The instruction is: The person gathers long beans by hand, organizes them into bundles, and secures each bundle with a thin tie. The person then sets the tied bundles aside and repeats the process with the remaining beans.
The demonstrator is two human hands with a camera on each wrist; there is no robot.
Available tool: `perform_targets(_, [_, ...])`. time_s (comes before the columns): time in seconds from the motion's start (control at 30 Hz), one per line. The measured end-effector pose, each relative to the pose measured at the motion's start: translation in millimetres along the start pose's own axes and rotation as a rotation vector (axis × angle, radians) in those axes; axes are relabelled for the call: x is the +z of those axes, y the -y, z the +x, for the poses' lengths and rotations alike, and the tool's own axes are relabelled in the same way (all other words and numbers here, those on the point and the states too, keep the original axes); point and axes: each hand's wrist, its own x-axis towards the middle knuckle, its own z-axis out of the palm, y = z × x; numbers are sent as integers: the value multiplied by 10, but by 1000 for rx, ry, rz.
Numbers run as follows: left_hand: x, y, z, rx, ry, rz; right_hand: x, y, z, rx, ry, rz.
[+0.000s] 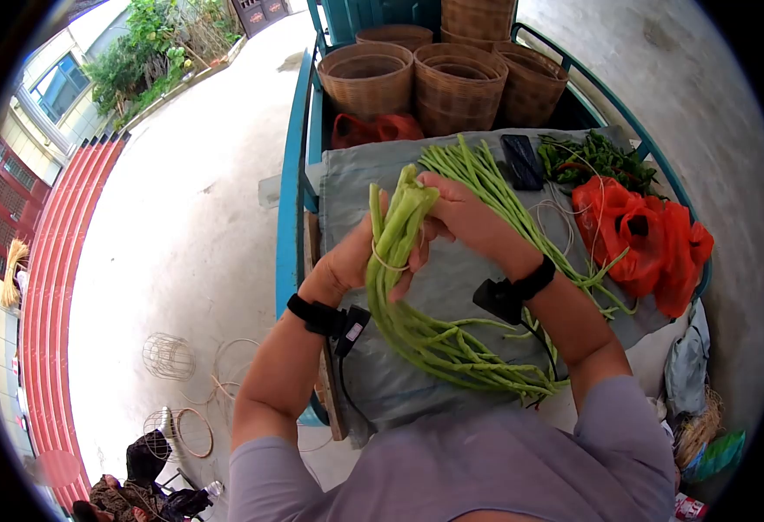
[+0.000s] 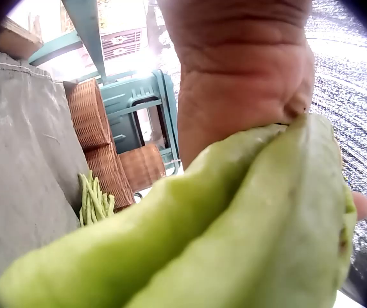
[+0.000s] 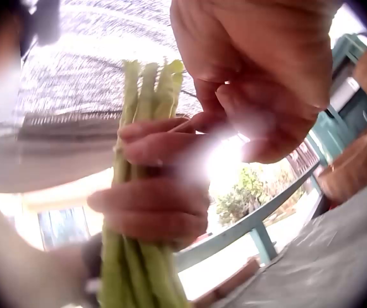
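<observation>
A bundle of long green beans (image 1: 399, 222) stands upright in my left hand (image 1: 351, 257), whose fingers wrap round it near its top end. In the right wrist view those fingers (image 3: 151, 208) cross the stalks (image 3: 135, 276). A thin pale string (image 1: 388, 264) circles the bundle. My right hand (image 1: 469, 217) is at the bundle's top, its fingers curled and pinching close beside the stalks; the pinched string is mostly hidden by the fingers. The beans' long tails (image 1: 469, 357) curve down over the grey cloth (image 1: 347, 174). In the left wrist view two beans (image 2: 235, 218) fill the foreground.
More long beans (image 1: 486, 178) lie on the cloth, beside loose strings (image 1: 560, 213), a dark object (image 1: 521, 163), leafy greens (image 1: 599, 161) and a red plastic bag (image 1: 639, 235). Wicker baskets (image 1: 460, 87) stand at the back of the cart, whose blue rail (image 1: 291, 200) borders the left.
</observation>
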Motion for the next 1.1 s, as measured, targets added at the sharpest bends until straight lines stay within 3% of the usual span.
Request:
perform_targets(0.2, [30,5,-14,-80,-88,-98,33,53,-180,-270,-69,-186])
perform_targets(0.27, [128,-12,-45,13,-83,239,11,42,-233,-204,-103,-207])
perform_targets(0.53, [181,4,-23,-138,-40,264,19,-157,-178,-218,-49,-63])
perform_targets(0.67, [87,44,-39,-61,15,317,81,-103,-215,-35,-83,128])
perform_targets(0.77, [158,-27,-41,-97,46,153,89,-91,-229,29,-64,286])
perform_targets(0.9, [45,-2,-24,-119,95,68,27,-57,-231,56,-57,288])
perform_targets(1.03, [115,24,-14,-111,-38,44,17,-27,-201,-30,-74,151])
perform_targets(1.1, [131,35,-2,-85,-60,130,14,36,-175,24,-39,89])
